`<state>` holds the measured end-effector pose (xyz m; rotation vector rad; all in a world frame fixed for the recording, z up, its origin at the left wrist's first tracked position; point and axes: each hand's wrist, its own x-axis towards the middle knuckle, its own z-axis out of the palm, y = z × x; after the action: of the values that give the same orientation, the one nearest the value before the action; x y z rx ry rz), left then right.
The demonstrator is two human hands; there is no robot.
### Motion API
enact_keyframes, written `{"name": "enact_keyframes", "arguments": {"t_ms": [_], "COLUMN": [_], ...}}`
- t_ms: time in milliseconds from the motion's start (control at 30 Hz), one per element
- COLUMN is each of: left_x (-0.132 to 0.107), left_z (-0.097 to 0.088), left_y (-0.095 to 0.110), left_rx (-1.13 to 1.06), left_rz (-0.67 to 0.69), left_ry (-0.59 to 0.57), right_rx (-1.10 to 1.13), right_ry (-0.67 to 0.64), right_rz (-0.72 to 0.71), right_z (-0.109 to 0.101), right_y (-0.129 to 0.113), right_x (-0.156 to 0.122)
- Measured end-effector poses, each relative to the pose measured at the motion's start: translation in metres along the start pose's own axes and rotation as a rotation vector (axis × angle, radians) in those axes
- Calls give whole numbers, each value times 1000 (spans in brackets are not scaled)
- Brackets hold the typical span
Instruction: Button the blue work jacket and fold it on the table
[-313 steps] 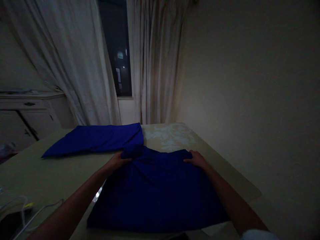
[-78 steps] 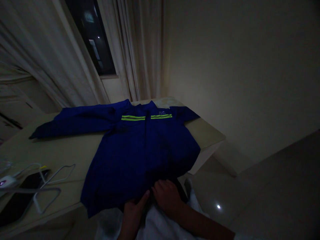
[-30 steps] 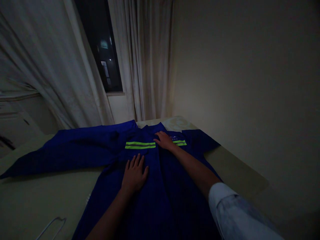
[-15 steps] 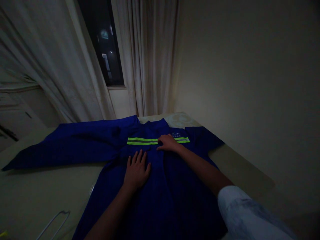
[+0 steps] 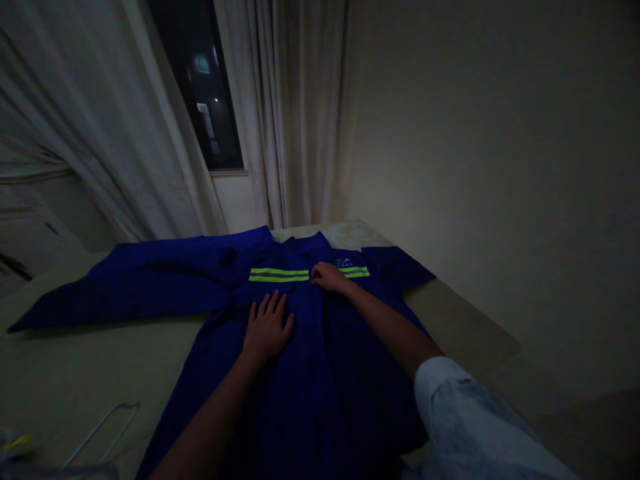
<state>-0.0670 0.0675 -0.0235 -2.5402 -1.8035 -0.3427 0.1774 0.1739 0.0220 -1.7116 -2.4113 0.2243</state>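
A dark blue work jacket (image 5: 325,387) with two yellow-green reflective stripes (image 5: 278,275) lies front up on the beige table (image 5: 75,373). Its left sleeve (image 5: 125,290) stretches out far to the left. My left hand (image 5: 267,327) rests flat on the jacket's chest below the stripes, fingers spread. My right hand (image 5: 327,277) lies at the stripe level on the front closure, fingers curled down onto the cloth; whether it pinches the fabric I cannot make out.
White curtains (image 5: 125,133) frame a dark window (image 5: 200,87) behind the table. A bare wall (image 5: 500,167) runs along the right. A white wire hanger (image 5: 103,427) lies at the table's near left. The room is dim.
The jacket was turned front up and spread out. Over the last second my right hand slid slightly along the stripes; my left hand stayed flat on the chest.
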Motion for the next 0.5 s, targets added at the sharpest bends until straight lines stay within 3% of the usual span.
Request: {"name": "enact_keyframes", "arguments": {"t_ms": [167, 500], "left_x": [0, 3], "left_z": [-3, -10], "left_y": [1, 5], "left_rx": [-16, 20], "left_rz": [38, 35], "left_ry": [-42, -100], "right_rx": [-40, 61], "right_ry": [47, 83], "right_rz": [-37, -79], "right_z": [-2, 2], "right_y": [-21, -47], "right_x": [-23, -111]}}
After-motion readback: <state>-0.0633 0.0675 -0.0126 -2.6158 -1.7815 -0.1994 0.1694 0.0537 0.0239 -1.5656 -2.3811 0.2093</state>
